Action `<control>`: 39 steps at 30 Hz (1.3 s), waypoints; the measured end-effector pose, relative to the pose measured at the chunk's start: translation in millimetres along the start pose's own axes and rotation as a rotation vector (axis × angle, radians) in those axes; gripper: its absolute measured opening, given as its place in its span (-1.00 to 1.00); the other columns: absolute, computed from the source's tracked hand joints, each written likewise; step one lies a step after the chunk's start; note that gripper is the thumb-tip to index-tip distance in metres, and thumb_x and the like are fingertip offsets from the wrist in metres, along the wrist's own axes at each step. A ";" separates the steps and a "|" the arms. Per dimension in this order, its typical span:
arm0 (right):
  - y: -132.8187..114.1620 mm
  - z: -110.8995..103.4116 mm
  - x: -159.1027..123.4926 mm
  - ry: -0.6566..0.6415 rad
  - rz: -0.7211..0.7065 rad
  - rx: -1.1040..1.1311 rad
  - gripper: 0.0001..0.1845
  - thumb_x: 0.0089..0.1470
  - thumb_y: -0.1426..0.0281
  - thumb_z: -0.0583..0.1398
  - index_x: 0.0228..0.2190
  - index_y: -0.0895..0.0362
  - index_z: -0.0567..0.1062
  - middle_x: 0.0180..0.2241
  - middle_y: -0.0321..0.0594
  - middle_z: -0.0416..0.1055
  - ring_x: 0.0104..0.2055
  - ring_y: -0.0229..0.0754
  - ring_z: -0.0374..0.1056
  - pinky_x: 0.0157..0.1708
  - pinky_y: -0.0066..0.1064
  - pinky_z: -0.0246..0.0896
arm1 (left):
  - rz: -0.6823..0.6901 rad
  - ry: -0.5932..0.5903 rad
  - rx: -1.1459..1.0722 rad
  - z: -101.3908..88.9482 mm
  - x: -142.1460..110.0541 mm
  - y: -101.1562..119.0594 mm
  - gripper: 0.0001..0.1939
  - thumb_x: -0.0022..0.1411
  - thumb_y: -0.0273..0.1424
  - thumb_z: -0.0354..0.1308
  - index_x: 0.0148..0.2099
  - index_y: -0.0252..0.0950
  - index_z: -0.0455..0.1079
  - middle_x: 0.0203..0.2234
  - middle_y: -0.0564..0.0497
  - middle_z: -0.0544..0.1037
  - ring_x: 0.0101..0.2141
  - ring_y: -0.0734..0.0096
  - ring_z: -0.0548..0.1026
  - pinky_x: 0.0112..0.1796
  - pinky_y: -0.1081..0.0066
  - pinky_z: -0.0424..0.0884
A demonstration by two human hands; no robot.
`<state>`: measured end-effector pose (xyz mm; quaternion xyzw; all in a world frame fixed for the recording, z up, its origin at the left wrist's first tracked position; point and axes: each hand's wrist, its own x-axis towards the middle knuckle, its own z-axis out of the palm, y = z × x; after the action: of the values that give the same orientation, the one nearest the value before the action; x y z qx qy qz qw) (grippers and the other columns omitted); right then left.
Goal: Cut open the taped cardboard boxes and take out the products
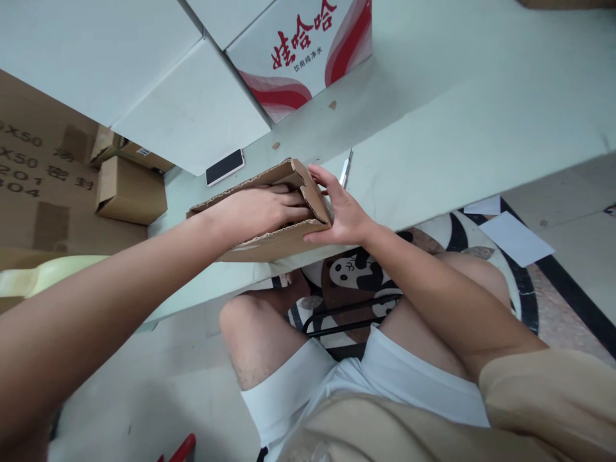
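Observation:
A small brown cardboard box [276, 249] lies open-topped at the near edge of the table. My left hand [269, 208] reaches into it, its fingers stretched toward the inside of the right end; the fingertips are partly hidden. Around that right end, my right hand [344, 212] grips the box, thumb on the near side and fingers at the far corner. Just beyond the right fingers rests a slim white pen-shaped tool [345, 170] with a thin tip. A phone [225, 167] with a dark screen lies behind the box to the left.
White cartons [192, 102] and a carton with red lettering [308, 48] stand at the back of the pale table [457, 138]. Brown boxes [132, 189] are at the left, near a pale yellow object [58, 273]. White sheets [517, 237] lie on the floor at right.

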<state>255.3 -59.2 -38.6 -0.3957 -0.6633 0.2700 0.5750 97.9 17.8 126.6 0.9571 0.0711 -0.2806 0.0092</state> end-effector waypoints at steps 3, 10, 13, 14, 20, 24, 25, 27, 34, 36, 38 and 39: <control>-0.4 1.1 0.1 -0.006 -0.018 -0.006 0.26 -0.14 -0.26 0.31 0.39 -0.07 -0.08 0.36 0.04 0.08 0.36 0.22 0.15 0.22 0.11 0.27 | 0.011 -0.042 0.013 -2.4 -10.6 -4.4 -0.50 0.43 -0.44 -0.09 0.34 -0.18 0.32 0.31 0.00 0.40 0.28 0.23 0.36 0.32 0.19 0.22; -3.7 2.9 -0.1 -0.028 -0.047 -0.014 0.26 -0.13 -0.26 0.31 0.40 -0.04 -0.07 0.36 0.05 0.07 0.35 0.21 0.15 0.24 0.07 0.26 | -0.065 0.026 0.093 -12.3 -50.3 -13.4 -0.54 0.45 -0.26 -0.15 0.19 -0.16 0.47 0.24 -0.01 0.45 0.10 0.15 0.46 0.17 0.12 0.39; -4.3 2.5 0.1 -0.032 0.002 -0.007 0.29 -0.17 -0.26 0.34 0.40 -0.05 -0.05 0.36 0.03 0.08 0.36 0.20 0.14 0.25 0.10 0.26 | -0.138 0.129 0.161 -9.0 -75.2 -17.5 -0.52 0.46 -0.20 -0.21 0.13 -0.18 0.48 0.20 -0.03 0.49 -0.04 0.21 0.49 0.07 0.11 0.43; -4.6 2.5 0.4 -0.033 0.019 -0.010 0.29 -0.18 -0.26 0.34 0.40 -0.06 -0.05 0.36 0.02 0.08 0.37 0.20 0.13 0.25 0.10 0.26 | -0.169 0.174 0.165 -5.7 -83.8 -18.9 -0.53 0.45 -0.17 -0.19 0.10 -0.18 0.48 0.17 -0.04 0.51 -0.08 0.23 0.49 0.03 0.12 0.44; -8.0 3.9 1.2 -0.026 0.022 -0.029 0.25 -0.15 -0.29 0.30 0.39 -0.06 -0.03 0.38 -0.01 0.07 0.39 0.23 0.09 0.28 0.12 0.21 | -0.306 0.312 0.066 20.5 -122.8 -23.0 -0.57 0.31 0.04 0.00 -0.04 -0.15 0.42 0.06 -0.08 0.53 -0.07 0.20 0.46 0.01 0.18 0.41; -7.8 4.3 -0.4 -0.042 0.012 -0.054 0.25 -0.14 -0.31 0.28 0.40 -0.05 -0.02 0.39 -0.01 0.06 0.41 0.24 0.06 0.32 0.16 0.17 | -0.383 0.237 -0.010 27.2 -126.7 -21.7 -0.46 0.24 0.18 -0.02 -0.20 -0.20 0.38 0.26 -0.13 0.35 0.11 0.12 0.40 0.16 0.11 0.34; -7.1 4.5 -0.7 -0.045 0.014 -0.061 0.25 -0.14 -0.31 0.28 0.40 -0.05 -0.02 0.39 -0.01 0.05 0.42 0.25 0.05 0.32 0.18 0.16 | -0.404 0.197 -0.028 27.4 -124.9 -21.2 -0.46 0.25 0.17 -0.04 -0.20 -0.22 0.37 0.32 -0.16 0.27 0.18 0.08 0.36 0.20 0.08 0.31; -5.1 5.1 -1.1 -0.043 0.009 -0.064 0.26 -0.14 -0.31 0.28 0.40 -0.05 -0.04 0.40 0.00 0.03 0.42 0.26 0.03 0.31 0.21 0.15 | -0.447 0.130 -0.067 26.3 -118.9 -20.3 -0.44 0.24 0.15 -0.07 -0.12 -0.26 0.33 0.39 -0.23 0.17 0.28 0.04 0.29 0.21 0.04 0.31; -3.1 6.7 -1.0 -0.029 -0.022 -0.047 0.25 -0.13 -0.29 0.28 0.39 -0.05 -0.06 0.39 0.03 0.05 0.40 0.26 0.06 0.30 0.18 0.17 | -0.632 0.034 -0.081 11.3 -96.6 -16.7 -0.10 -0.07 0.11 0.15 0.25 -0.22 0.17 -0.01 -0.06 0.51 -0.15 0.18 0.55 -0.05 0.17 0.48; -3.8 6.9 -0.8 -0.028 -0.021 -0.047 0.24 -0.12 -0.28 0.28 0.39 -0.05 -0.07 0.38 0.03 0.05 0.40 0.26 0.07 0.30 0.18 0.17 | -0.675 0.070 -0.094 3.0 -98.9 -16.5 -0.03 -0.17 0.17 0.17 0.25 -0.20 0.21 -0.10 0.03 0.51 -0.19 0.21 0.54 -0.02 0.14 0.46; -3.9 7.3 -0.5 -0.022 -0.031 -0.047 0.24 -0.10 -0.28 0.28 0.40 -0.04 -0.08 0.38 0.04 0.06 0.40 0.25 0.06 0.31 0.18 0.15 | -0.716 0.146 -0.152 -6.1 -107.4 -17.0 0.04 -0.23 0.26 0.15 0.24 -0.21 0.25 -0.05 0.05 0.45 -0.06 0.12 0.50 0.10 0.06 0.39; -3.6 7.5 -0.3 -0.019 -0.037 -0.049 0.24 -0.10 -0.27 0.28 0.40 -0.04 -0.08 0.38 0.04 0.05 0.41 0.25 0.05 0.32 0.18 0.14 | -0.734 0.173 -0.204 -10.3 -113.2 -17.7 0.06 -0.21 0.28 0.14 0.25 -0.22 0.23 0.00 0.05 0.41 0.04 0.04 0.45 0.17 0.02 0.32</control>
<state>247.2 -60.7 -37.2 -0.3946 -0.6824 0.2469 0.5636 6.8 21.0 196.6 0.8824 0.4367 -0.1748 -0.0028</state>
